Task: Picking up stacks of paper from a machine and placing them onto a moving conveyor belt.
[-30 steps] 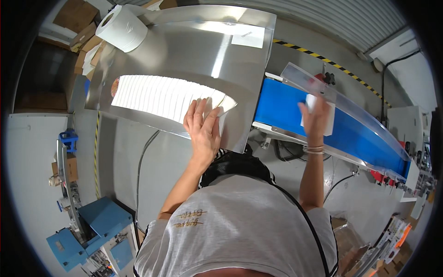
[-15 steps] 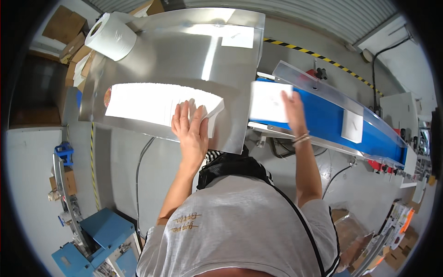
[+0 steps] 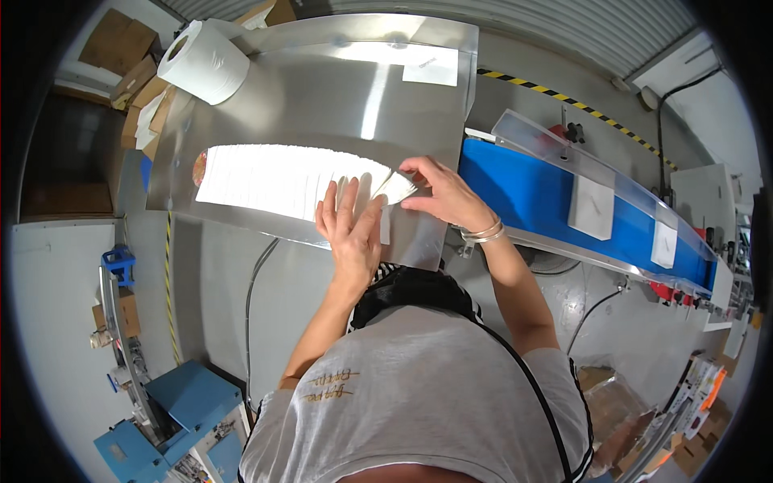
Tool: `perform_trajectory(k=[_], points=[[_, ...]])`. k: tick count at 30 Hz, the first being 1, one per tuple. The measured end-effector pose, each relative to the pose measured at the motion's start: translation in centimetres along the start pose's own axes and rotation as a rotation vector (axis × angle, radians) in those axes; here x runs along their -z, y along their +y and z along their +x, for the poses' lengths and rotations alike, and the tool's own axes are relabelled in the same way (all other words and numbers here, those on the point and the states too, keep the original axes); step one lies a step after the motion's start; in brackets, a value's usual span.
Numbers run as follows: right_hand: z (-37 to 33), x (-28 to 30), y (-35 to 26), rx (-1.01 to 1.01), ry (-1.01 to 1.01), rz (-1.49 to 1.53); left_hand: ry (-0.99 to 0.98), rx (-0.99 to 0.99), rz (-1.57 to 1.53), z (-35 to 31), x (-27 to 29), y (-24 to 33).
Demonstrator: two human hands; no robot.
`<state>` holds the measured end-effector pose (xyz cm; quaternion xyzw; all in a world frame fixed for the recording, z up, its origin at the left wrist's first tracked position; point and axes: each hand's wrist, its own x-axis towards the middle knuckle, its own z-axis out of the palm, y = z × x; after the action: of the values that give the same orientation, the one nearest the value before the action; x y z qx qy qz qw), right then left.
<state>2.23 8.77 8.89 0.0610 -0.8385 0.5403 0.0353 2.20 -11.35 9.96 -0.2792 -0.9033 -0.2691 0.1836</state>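
Note:
A long row of thin white flat pieces (image 3: 266, 179), paper or pouches, stands packed on edge across the metal table (image 3: 298, 105). My left hand (image 3: 353, 233) rests on the row near its right end, fingers spread. At that end the last pieces lean over to the right. There my right hand (image 3: 447, 193) curves around the leaning pieces, thumb and fingertips apart on either side; no grip on a piece shows. Two white pieces lie on the blue conveyor belt (image 3: 515, 189) to the right, the nearer white piece (image 3: 592, 208) about mid-belt.
A white roll (image 3: 204, 63) stands at the table's back left corner. One white sheet (image 3: 430, 66) lies at its back right. A clear guard (image 3: 580, 153) runs along the belt's far side. Cardboard boxes (image 3: 117, 44) are stacked at the far left.
My right hand has let go of a white piece onto the belt and come back left to the row's end. Pieces on the belt have moved right. My left hand stays on the row.

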Motion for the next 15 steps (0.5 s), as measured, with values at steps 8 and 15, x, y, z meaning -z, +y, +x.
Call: perform_trajectory(k=[8, 15], points=[[0.8, -0.4, -0.2, -0.045, -0.106, 0.089, 0.032, -0.077, -0.001, -0.5, -0.3, -0.8], [0.9, -1.1, 0.9, -0.018, -0.050, 0.112, 0.033, -0.090, -0.013, -0.2, -0.1, -0.8]])
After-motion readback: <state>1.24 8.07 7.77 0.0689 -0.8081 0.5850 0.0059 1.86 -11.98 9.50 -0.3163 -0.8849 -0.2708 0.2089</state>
